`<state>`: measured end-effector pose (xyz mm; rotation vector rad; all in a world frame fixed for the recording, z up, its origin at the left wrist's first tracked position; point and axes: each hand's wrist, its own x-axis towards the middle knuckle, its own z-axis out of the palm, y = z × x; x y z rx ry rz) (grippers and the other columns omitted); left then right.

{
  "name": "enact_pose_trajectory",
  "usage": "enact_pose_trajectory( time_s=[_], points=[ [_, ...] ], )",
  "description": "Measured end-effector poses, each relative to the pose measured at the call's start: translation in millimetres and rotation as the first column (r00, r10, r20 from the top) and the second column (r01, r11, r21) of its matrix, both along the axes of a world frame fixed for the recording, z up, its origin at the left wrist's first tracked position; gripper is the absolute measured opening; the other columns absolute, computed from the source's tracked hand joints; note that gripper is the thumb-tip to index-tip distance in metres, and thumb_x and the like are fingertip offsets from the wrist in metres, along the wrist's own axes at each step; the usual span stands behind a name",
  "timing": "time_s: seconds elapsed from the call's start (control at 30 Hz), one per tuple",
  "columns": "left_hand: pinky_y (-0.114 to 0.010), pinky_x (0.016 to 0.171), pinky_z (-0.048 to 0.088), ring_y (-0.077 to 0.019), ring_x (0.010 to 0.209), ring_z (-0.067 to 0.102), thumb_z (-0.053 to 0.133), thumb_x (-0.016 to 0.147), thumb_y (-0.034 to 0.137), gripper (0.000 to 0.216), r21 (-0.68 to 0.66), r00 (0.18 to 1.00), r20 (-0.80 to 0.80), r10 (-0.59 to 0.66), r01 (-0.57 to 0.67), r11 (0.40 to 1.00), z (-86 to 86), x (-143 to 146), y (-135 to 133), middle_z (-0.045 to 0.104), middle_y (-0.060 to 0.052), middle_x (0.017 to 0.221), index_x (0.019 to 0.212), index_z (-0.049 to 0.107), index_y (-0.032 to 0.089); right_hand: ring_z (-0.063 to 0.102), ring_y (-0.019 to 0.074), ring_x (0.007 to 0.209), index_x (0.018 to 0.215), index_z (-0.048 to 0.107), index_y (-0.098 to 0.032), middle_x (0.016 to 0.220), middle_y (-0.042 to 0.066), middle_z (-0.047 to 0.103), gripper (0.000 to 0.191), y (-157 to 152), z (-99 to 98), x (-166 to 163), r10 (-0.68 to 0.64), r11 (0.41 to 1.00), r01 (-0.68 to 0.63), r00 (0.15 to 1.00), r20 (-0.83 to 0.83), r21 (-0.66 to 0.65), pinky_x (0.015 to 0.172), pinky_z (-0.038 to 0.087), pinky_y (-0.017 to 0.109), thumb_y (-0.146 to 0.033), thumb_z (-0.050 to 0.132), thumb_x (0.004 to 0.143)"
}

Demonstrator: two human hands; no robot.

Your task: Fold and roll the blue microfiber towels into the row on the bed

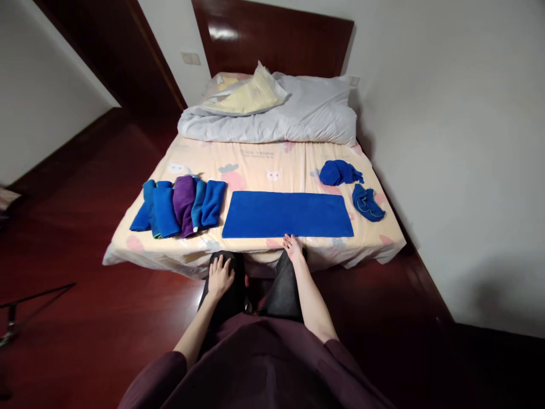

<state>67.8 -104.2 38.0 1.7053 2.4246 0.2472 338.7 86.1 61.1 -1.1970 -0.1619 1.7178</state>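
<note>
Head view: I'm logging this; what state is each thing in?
Blue towel: spread flat
Left towels: folded or rolled
Far blue cloth: crumpled
Near blue cloth: crumpled
Pale quilt: bunched
Yellow fabric: rumpled
Bed sheet: spread
Left hand: open, on knee
Right hand: open, palm up

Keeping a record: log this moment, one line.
left hand: on left knee | right hand: at near edge of flat blue cloth

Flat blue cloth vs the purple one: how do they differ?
Color: the flat blue cloth is plain blue; the purple cloth is purple.
Shape: the blue one is spread into a smooth, wide rectangle; the purple one is a narrow, thick bundle.
Neighbors: the blue one lies apart, right hand at its near edge; the purple one sits among other bundles.
Shared: both are on the bed.
</note>
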Motion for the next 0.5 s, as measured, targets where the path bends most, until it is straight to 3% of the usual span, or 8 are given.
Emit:
enact_pose_trajectory(
  time_s=[0.13,0.3,0.4,0.5],
  points=[
    [-0.055,0.127,0.032,-0.035,0.156,0.034,0.051,0.094,0.027,0.047,0.13,0.982,0.039,-0.185,0.179,0.975,13.9,33,63,0.049,-0.015,0.161,0.138,0.065,0.017,0.074,0.0148,0.078,0.089,0.06,-0.022,0.094,0.005,0.08,0.01,8,1.7,-4,-0.042,0.993,0.045,0.999,0.035,-0.105,0.073,0.059,0.026,-0.024,0.068,0.094],
    [-0.044,0.124,0.039,-0.0286,0.146,0.049,0.047,0.097,0.028,0.044,0.119,0.852,0.175,-0.493,0.479,0.87,39.9,90,210,0.059,-0.015,0.151,0.134,0.067,0.014,0.068,0.0109,0.063,0.086,0.057,-0.023,0.089,0.003,0.08,0.012,17,0.9,-13,-0.091,0.979,0.108,0.991,0.101,-0.173,0.064,0.057,0.021,-0.023,0.064,0.095],
    [-0.046,0.123,0.038,-0.0293,0.146,0.049,0.051,0.096,0.027,0.045,0.052,0.803,0.176,-0.57,0.57,0.82,49.4,117,300,0.056,-0.017,0.154,0.137,0.065,0.014,0.066,0.0115,0.059,0.089,0.059,-0.022,0.089,0.004,0.081,0.007,17,-4.8,-14,-0.129,0.969,0.151,0.984,0.121,-0.195,0.058,0.056,0.021,-0.022,0.066,0.092],
    [-0.048,0.122,0.038,-0.0314,0.15,0.042,0.053,0.096,0.027,0.047,-0.056,0.823,0.206,-0.53,0.55,0.833,52.3,136,370,0.049,-0.019,0.16,0.14,0.062,0.013,0.071,0.0141,0.067,0.091,0.063,-0.021,0.094,0.006,0.082,0.009,12,-13.0,-10,-0.118,0.975,0.132,0.989,0.091,-0.179,0.063,0.06,0.025,-0.022,0.071,0.088]
  ],
)
